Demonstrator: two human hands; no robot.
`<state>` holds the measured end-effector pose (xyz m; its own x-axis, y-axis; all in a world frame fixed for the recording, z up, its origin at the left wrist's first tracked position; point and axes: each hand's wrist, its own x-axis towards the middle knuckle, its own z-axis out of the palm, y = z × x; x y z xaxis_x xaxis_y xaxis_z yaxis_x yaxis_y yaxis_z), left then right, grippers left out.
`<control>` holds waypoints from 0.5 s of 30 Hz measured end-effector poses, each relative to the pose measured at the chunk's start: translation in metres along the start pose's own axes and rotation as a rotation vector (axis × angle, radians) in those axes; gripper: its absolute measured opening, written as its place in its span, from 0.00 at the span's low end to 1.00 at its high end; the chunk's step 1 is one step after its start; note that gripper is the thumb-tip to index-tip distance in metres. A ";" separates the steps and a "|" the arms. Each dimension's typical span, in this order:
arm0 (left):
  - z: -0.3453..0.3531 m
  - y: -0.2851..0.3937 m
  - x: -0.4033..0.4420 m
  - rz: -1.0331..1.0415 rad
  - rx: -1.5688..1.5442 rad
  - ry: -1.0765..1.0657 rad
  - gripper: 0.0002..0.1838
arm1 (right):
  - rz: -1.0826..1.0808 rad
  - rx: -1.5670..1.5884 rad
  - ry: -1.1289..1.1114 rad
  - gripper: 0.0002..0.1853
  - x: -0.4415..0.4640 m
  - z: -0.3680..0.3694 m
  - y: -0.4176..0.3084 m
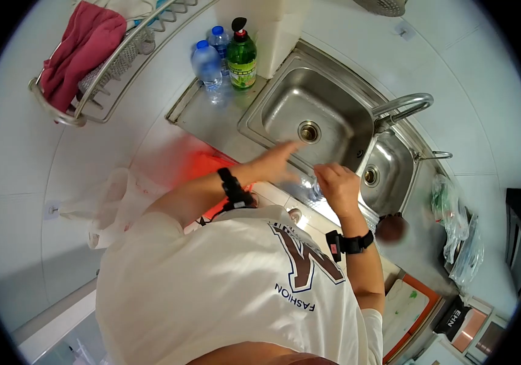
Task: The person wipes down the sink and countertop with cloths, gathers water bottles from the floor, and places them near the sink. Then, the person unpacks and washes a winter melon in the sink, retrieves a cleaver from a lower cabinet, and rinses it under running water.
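Note:
My left hand (276, 162) is over the front edge of the large steel sink basin (285, 100), blurred by motion, with its fingers apart and nothing in it. To its right, my right hand (338, 185) has its fingers bent and pressed together. Something clear and shiny (314, 187) shows beside the right fingertips, too blurred to name, and any hold on it is unclear. Both wrists wear black straps. A drain (309, 132) lies at the bottom of the basin.
Behind the basin rises a curved faucet (409, 103); a smaller basin (388, 173) adjoins. Two clear bottles (208, 68) and a green pump bottle (241, 58) stand back left. A wire rack (133, 48) holds a red cloth (84, 52). Plastic bags (449, 213) lie right, beyond a dark round object (391, 229).

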<state>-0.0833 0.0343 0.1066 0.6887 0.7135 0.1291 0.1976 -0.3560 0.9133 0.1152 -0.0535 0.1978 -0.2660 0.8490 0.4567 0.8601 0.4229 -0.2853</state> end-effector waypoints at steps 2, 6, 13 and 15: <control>0.021 0.022 0.000 0.231 0.031 -0.119 0.40 | -0.055 0.023 -0.036 0.07 0.009 0.010 -0.011; 0.004 0.064 0.008 -0.055 0.166 -0.321 0.37 | 0.080 0.160 -0.074 0.15 0.017 0.010 -0.018; -0.054 -0.018 -0.025 -0.306 -0.097 0.220 0.27 | 0.411 0.257 -0.106 0.30 -0.032 -0.026 0.007; -0.090 -0.024 -0.030 -0.343 -0.243 0.378 0.28 | 0.531 0.154 -0.107 0.27 -0.073 -0.030 0.028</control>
<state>-0.1710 0.0758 0.1159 0.3070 0.9462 -0.1019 0.1691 0.0512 0.9843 0.1721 -0.1135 0.1817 0.1362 0.9820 0.1310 0.8166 -0.0364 -0.5760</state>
